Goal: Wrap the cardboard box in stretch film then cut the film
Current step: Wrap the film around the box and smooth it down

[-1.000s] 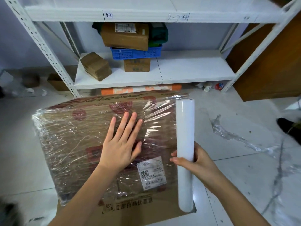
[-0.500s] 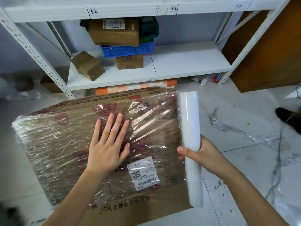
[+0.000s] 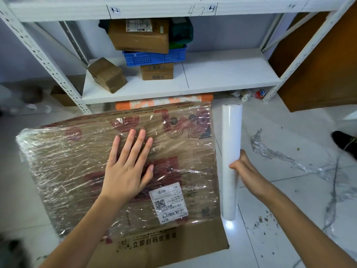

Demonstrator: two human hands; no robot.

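Cardboard box (image 3: 189,151) sits on the floor (image 3: 289,219) in front of the white shelving rack (image 3: 222,78), top face already under several wrinkled layers of stretch film (image 3: 63,161); the near strip with the printed text is bare cardboard, and so is the near-right corner. Left hand (image 3: 125,171) is open, flat, fingers spread, pressing the film down mid-panel just above the shipping label (image 3: 169,203). Right hand (image 3: 243,169) is closed around the middle of the film roll (image 3: 230,161), which stands roughly upright just beside the box's right edge, not clearly touching it. Can't make out a taut web between roll and box from here, film's too clear. Step in hand, as I read it: paying out another pass across the right side. To do it well: keep the left palm as the anchor so laid layers don't creep, keep the roll axis parallel to the box edge, pull tension before turning the corner so the film bites the edge instead of bagging. Shift the next pass toward the near end with overlap, that strip needs cover. Grip loose enough for the roll to spin, otherwise the film necks into a rope like the crumpled scrap film (image 3: 274,149) lying on the floor to the right. No cutter in view; cutting comes after coverage is even.
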